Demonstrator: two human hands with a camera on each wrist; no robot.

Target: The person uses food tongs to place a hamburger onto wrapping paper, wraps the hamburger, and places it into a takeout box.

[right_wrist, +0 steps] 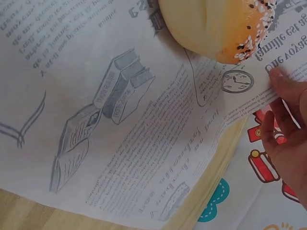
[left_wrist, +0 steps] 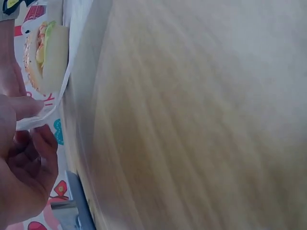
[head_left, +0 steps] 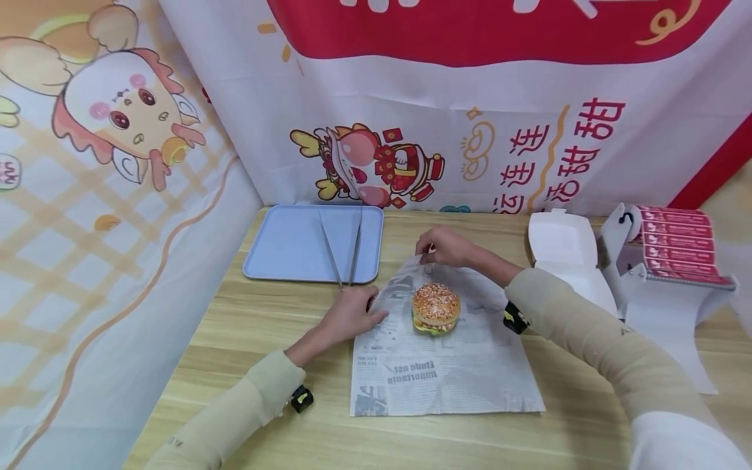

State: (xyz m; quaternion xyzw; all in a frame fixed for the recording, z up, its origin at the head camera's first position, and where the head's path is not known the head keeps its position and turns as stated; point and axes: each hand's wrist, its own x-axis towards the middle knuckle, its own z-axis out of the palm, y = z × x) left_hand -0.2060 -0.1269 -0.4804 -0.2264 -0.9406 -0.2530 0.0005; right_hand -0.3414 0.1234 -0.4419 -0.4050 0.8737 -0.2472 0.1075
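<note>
Left forearm [head_left: 235, 408] in from 7 o'clock, left hand [head_left: 351, 310] reaching toward 2, thumb and fingers [left_wrist: 45, 143] pinching. Right forearm [head_left: 578, 336] in from 4 o'clock, slanting toward 10; right hand [head_left: 449, 247] at the left's 2 o'clock, likewise pinching.

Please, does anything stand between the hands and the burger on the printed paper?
Nothing visible does. The burger lies uncovered on the paper, whose edge the left hand and right hand pinch.
</note>
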